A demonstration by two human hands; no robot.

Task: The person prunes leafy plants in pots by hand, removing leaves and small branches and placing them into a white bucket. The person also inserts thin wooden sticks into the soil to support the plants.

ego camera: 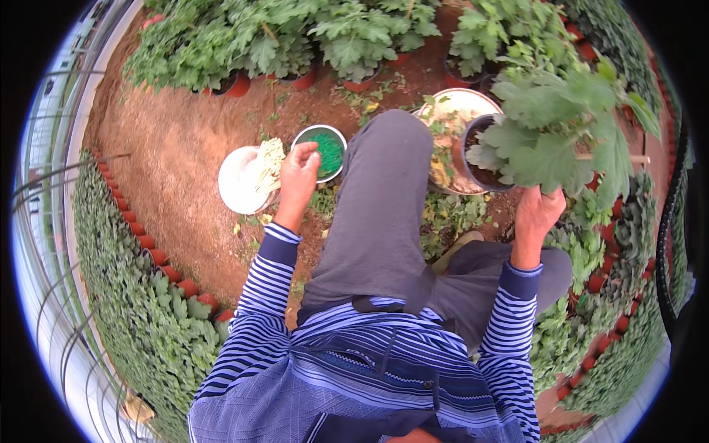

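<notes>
My left hand point(299, 174) is at the near left rim of a round bowl point(298, 138) of small green pieces point(328, 150); its thumb and fingertips are close together, and whether they pinch anything is too small to tell. Left of it, a bundle of thin pale sticks point(270, 165) rests on a round white container point(237, 180). At the right, my right hand point(540, 213) has its fingers bent under the leaves of a potted leafy plant point(545, 144); what they grip is hidden. The plant's pot point(464, 155) lies tilted over a round white bucket point(462, 97), and a stick point(620, 158) pokes out of the foliage.
Leafy plants in red pots point(238, 86) line the far side. Rows of potted plants point(144, 310) curve along the left and right. Cut leaves point(451, 213) litter the soil point(183, 166) near the bucket. My bent knee point(396, 138) rises between the bowl and the bucket.
</notes>
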